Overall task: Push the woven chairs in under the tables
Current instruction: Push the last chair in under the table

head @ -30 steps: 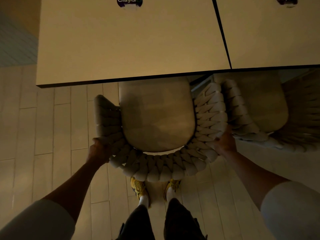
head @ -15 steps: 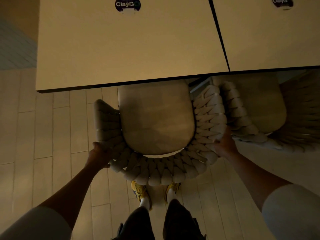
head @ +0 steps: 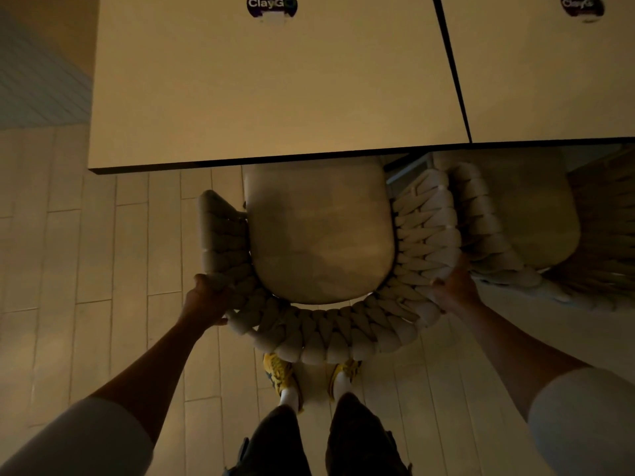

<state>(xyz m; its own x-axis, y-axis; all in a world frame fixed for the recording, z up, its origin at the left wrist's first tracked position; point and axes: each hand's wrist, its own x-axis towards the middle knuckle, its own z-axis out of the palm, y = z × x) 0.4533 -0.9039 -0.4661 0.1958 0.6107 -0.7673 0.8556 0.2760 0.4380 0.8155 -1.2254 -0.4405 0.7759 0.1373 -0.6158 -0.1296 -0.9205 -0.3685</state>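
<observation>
A pale woven chair (head: 319,235) with a braided curved back stands in front of me, the front of its seat just under the edge of the left table (head: 268,84). My left hand (head: 206,298) grips the back's left corner. My right hand (head: 453,286) grips the back's right side. A second woven chair (head: 508,214) stands to the right, its seat partly under the right table (head: 556,73) and its woven arm touching the first chair's arm.
The two tables stand side by side with a dark gap between them, each bearing a round dark sticker (head: 271,6) at the far edge. Pale plank flooring (head: 103,269) lies to the left. My yellow shoes (head: 278,372) stand just behind the chair's back.
The chair has slid a little forward, with slightly more of its seat under the table edge. Both hands have kept their hold on the back.
</observation>
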